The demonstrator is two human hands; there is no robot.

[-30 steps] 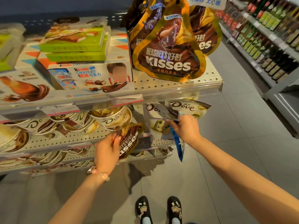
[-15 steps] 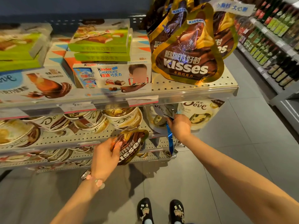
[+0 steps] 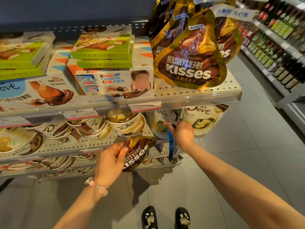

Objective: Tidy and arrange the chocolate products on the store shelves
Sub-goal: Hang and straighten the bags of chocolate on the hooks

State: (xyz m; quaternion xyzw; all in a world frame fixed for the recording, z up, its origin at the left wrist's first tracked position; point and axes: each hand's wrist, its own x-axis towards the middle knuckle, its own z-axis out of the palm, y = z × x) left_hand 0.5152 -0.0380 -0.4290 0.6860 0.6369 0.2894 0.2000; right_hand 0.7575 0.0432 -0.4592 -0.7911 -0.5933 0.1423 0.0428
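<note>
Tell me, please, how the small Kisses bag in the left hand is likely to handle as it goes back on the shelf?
The small Kisses bag looks like a soft foil pouch, so it will probably flex and crinkle. Its glossy film may be slippery, though the left hand grips it from the side. Like the large Kisses bag above, it would probably lean rather than stand.

Bottles (image 3: 279, 52), green and dark, are standing in rows on the far shelving (image 3: 270, 76) to my right; my black shoes (image 3: 166, 218) are resting on grey floor tiles (image 3: 247, 146).
</note>
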